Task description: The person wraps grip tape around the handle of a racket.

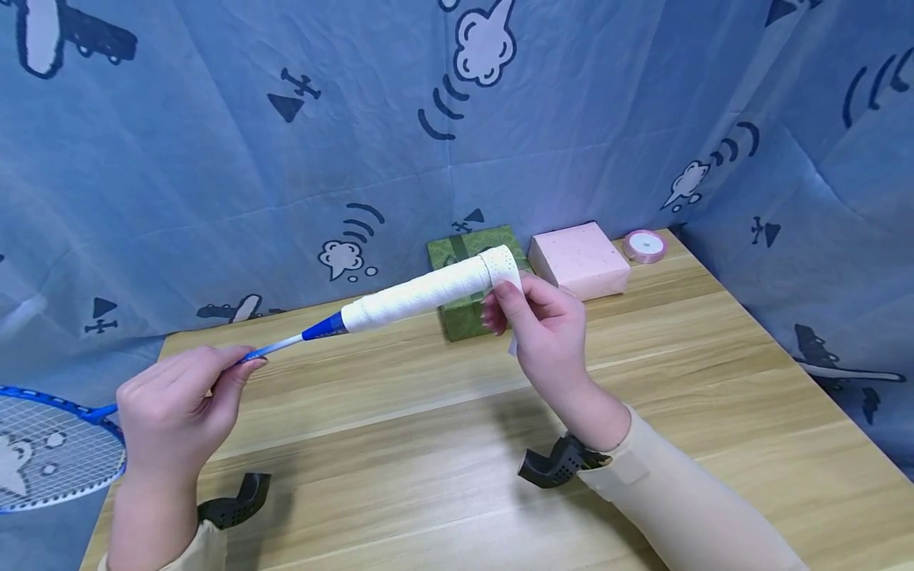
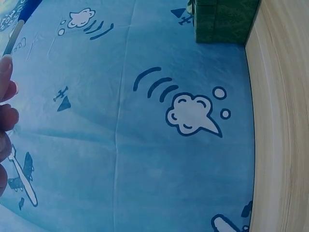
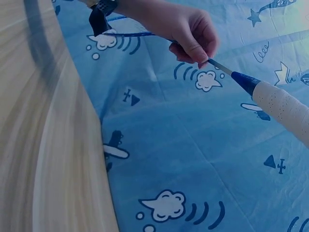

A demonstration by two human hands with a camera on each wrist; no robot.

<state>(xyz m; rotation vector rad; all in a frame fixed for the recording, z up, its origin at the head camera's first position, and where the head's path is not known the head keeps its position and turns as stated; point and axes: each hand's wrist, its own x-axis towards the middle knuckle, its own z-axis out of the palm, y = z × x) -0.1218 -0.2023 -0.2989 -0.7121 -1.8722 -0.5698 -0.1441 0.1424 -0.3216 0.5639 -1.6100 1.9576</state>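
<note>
Above the wooden surface (image 1: 428, 444), the left hand (image 1: 171, 412) is pinching the racket (image 1: 286, 345) shaft while the right hand (image 1: 546, 325) is pinching white grip tape (image 1: 428, 295) at the butt; wrapping is looking nearly finished, only the loose tail remaining

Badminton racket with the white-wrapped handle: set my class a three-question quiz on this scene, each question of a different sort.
1. True or false: the left hand pinches the thin blue racket shaft.
2. Which hand grips the loose end of the white perforated grip tape?
3. The round pink ribbon spool lies beside: A) the green patterned gift box; B) the pink square box.

Key: 1 true; 2 the right hand; 3 B.
</note>
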